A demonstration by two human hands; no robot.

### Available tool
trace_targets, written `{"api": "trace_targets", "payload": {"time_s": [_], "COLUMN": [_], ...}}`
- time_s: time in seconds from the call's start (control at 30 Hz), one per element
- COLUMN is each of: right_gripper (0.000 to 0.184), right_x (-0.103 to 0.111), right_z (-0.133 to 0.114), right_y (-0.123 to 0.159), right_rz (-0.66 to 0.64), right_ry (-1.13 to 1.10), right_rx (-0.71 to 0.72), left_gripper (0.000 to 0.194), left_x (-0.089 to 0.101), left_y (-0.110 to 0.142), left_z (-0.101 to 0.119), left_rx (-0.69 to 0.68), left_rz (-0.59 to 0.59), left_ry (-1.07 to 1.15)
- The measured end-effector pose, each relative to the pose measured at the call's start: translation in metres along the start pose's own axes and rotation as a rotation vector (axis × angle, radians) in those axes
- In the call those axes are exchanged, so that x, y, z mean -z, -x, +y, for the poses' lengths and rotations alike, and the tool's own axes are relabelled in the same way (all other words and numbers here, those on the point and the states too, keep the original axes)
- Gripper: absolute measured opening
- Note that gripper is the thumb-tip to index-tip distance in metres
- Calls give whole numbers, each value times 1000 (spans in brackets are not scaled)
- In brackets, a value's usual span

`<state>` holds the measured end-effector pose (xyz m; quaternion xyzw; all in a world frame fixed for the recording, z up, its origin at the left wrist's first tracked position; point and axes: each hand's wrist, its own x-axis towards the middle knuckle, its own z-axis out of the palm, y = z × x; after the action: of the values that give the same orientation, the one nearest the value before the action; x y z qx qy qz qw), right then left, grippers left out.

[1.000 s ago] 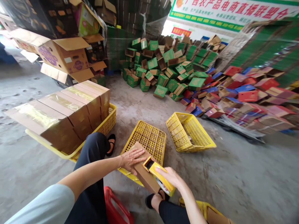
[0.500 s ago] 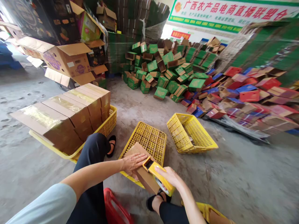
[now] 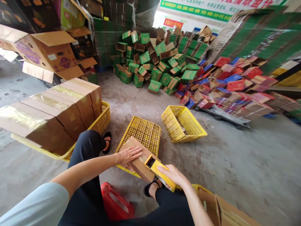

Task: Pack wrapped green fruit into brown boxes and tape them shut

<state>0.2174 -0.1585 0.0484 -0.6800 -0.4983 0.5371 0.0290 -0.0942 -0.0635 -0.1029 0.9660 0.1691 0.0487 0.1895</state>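
1. Cardboard box [image 3: 141, 164] laid across near edge of yellow crate [image 3: 144, 130], by its right corner.
2. Box top partly covered by left hand [image 3: 129, 155], fingers extended.
3. Tape dispenser [image 3: 156, 166] grasped by right hand [image 3: 172, 174], at box.

Carton [image 3: 145, 153] atop crate [image 3: 144, 129], basket [image 3: 172, 127] right, packed basket [image 3: 102, 118] left

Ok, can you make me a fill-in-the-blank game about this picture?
1. The tape dispenser in the right hand is coloured ____.
2. The hand resting on the brown box is the ____ one.
3. The boxes heaped at the back, in the middle, are mainly ____.
4. The person's shoes are coloured ____.

Missing words: yellow; left; green; black.
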Motion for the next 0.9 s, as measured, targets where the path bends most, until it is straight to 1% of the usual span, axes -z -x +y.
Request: {"api": "trace_targets", "payload": {"time_s": [0.1,0.17,0.2,0.27,0.33,0.5,0.6,0.7,0.8,0.9], "right_gripper": [50,51,51,50,48,45,45,45,46,47], "right_x": [-5,-6,-6,-5,-4,-7,-6,1,9,10], "right_z": [10,14,15,15,14,13,15,18,24,31], "right_y": [-7,-12,-14,-15,-14,-10,-5,7,20,25], "right_rz": [-9,-14,-15,-11,-1,-13,-33,-40,-31,-6], "right_ry": [9,-1,-6,-11,-10,-41,-73,-70,-48,-32], "right_rx": [37,48,46,26,4,6,11,12,-45,-70], "left_gripper": [112,113,112,109,107,107,107,106,104,104], "left_x": [-1,-3,-4,-6,-8,-9,-8,-8,-8,-11], "left_y": [-3,-6,-9,-14,-19,-23,-24,-26,-28,-27], "left_z": [4,9,12,19,24,26,23,21,21,22], "left_rx": [19,10,-17,-89,-132,-121,-126,-145,-146,-129], "left_rz": [-41,-19,-10,-4,-3,-13,-31,-44,-40,-36], "left_ry": [-36,-52,-52,-34,-7,1,-19,-28,-26,-27]}}
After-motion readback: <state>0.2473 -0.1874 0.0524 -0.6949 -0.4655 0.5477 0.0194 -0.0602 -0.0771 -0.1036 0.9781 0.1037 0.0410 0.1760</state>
